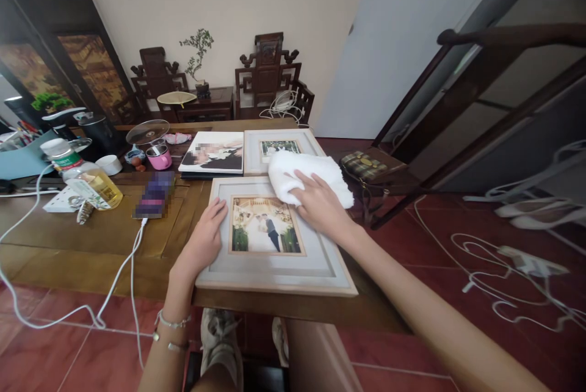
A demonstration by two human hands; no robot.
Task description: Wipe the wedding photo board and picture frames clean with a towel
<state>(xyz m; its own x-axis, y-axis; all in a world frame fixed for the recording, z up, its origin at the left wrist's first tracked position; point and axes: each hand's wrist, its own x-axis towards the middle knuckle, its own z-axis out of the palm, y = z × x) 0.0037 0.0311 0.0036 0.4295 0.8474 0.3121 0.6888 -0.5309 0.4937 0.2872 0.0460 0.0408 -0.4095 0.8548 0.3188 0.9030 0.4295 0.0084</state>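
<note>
A picture frame (274, 279) with a pale wood border and a photo of a couple lies flat at the table's front edge. My left hand (205, 236) rests with its fingers spread along the frame's left side. My right hand (320, 206) presses a white cloth (309, 166) onto the frame's upper right corner, fingers over the fabric. Part of the corner is hidden under the cloth. Just behind lies a second picture frame (254, 152), partly covered by the cloth.
Left of the frames, a photo album (210, 163), a pink mug (159, 159), a charging phone (154, 195) and a bottle of yellow liquid (98, 181) are on the wooden table (183, 257). A plaid bag (364, 166) sits on a chair at right.
</note>
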